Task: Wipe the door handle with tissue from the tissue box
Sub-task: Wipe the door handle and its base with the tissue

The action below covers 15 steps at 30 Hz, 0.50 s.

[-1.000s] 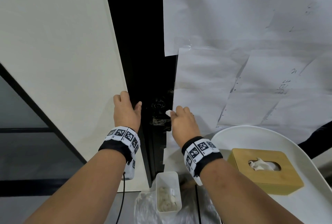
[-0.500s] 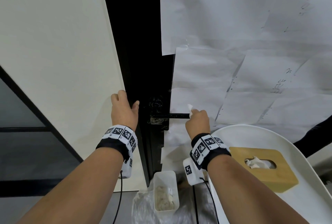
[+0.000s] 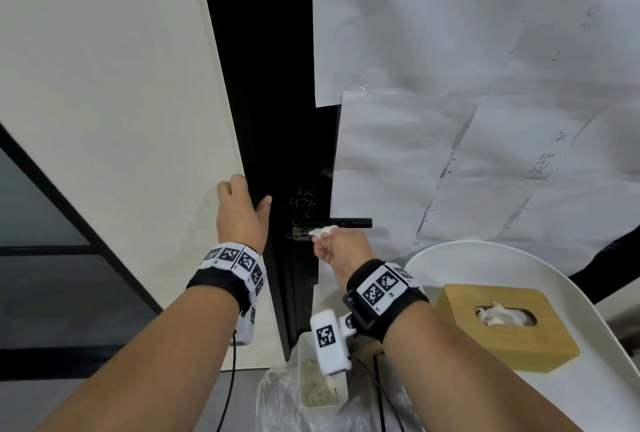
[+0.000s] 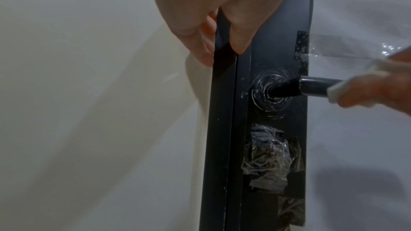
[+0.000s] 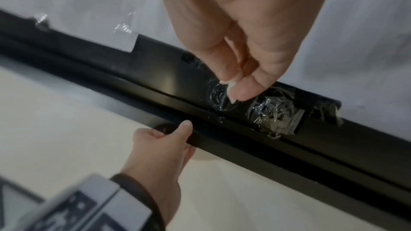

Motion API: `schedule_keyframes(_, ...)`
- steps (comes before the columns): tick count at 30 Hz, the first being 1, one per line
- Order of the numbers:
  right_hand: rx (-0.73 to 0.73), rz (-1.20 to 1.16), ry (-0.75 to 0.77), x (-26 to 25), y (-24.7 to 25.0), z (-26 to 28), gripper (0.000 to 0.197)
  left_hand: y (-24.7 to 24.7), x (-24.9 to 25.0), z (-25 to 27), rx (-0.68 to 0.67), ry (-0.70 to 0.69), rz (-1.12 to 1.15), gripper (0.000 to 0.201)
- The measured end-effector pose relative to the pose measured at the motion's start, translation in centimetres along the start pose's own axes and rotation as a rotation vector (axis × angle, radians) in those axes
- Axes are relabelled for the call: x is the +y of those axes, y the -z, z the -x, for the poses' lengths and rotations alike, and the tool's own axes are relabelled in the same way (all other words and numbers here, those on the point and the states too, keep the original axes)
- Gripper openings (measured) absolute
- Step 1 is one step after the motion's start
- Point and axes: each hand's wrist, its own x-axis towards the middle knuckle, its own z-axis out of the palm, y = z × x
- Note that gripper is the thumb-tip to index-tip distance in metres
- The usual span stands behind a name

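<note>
The black lever door handle (image 3: 349, 222) juts to the right from its round rose (image 3: 303, 202) on the black door. My right hand (image 3: 325, 241) pinches a small wad of white tissue (image 3: 322, 231) and holds it against the underside of the handle near its base. In the left wrist view the tissue (image 4: 333, 92) wraps the handle (image 4: 311, 87). My left hand (image 3: 249, 199) grips the black door frame (image 3: 263, 119), fingers on the wall side, thumb on the front. A wooden tissue box (image 3: 460, 320), a tissue (image 3: 495, 313) poking from its slot, stands at lower right.
The tissue box sits on a round white table (image 3: 519, 258). Below the handle, a small white bin (image 3: 341, 393) of used tissues stands on a clear plastic bag (image 3: 280, 404). White paper sheets (image 3: 450, 119) are taped over the door. Cream wall (image 3: 104, 85) lies left.
My right hand slid with the tissue from the handle's base out to its right end, then back left and under the handle near the base. My left hand stayed on the frame.
</note>
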Motion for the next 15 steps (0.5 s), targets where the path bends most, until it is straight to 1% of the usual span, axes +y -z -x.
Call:
schedule_keyframes(1,-0.048,0.092,0.044,0.2,-0.1,0.1,0.023,0.0,0.0,0.0,0.002,0.000,0.000,0.032)
schedule_keyframes(2,-0.077,0.249,0.122,0.1,-0.1,0.1,0.019,0.0,0.0,0.0,0.005,0.002,0.001,0.031)
schedule_keyframes(3,-0.089,0.443,0.237,-0.4,-0.1,0.4,0.010,0.0,0.0,0.0,0.005,0.003,0.003,0.031)
schedule_keyframes(4,-0.075,0.652,0.390,-0.9,-0.1,0.5,0.010,0.0,0.0,0.0,0.003,0.003,0.005,0.031)
schedule_keyframes(5,-0.032,0.845,0.544,-1.4,0.0,0.3,0.018,0.0,-0.1,0.0,0.003,0.001,0.007,0.031)
schedule_keyframes(6,0.018,1.009,0.684,-1.9,0.1,0.4,0.017,0.0,-0.1,0.0,0.005,0.000,0.008,0.031)
schedule_keyframes(7,0.067,1.142,0.803,-2.4,0.3,0.5,0.014,0.0,-0.1,0.0,0.005,0.002,0.008,0.031)
schedule_keyframes(8,0.122,1.268,0.874,-2.6,0.6,0.5,0.023,0.0,-0.1,0.0,0.004,0.006,0.008,0.031)
schedule_keyframes(9,0.166,1.392,0.901,-2.8,0.9,0.4,0.034,-0.1,-0.1,0.0,0.004,0.009,0.008,0.031)
schedule_keyframes(10,0.178,1.491,0.894,-2.6,1.2,0.2,0.042,0.0,-0.1,0.0,0.003,0.009,0.008,0.031)
schedule_keyframes(11,0.170,1.562,0.885,-2.3,1.5,0.1,0.046,0.0,-0.1,0.0,0.003,0.009,0.010,0.031)
schedule_keyframes(13,0.116,1.637,0.882,-1.4,1.5,0.2,0.042,0.0,-0.1,0.0,0.003,0.006,0.011,0.031)
schedule_keyframes(15,0.052,1.659,0.945,-0.7,0.7,0.3,0.037,0.0,0.0,0.1,-0.002,0.008,0.010,0.031)
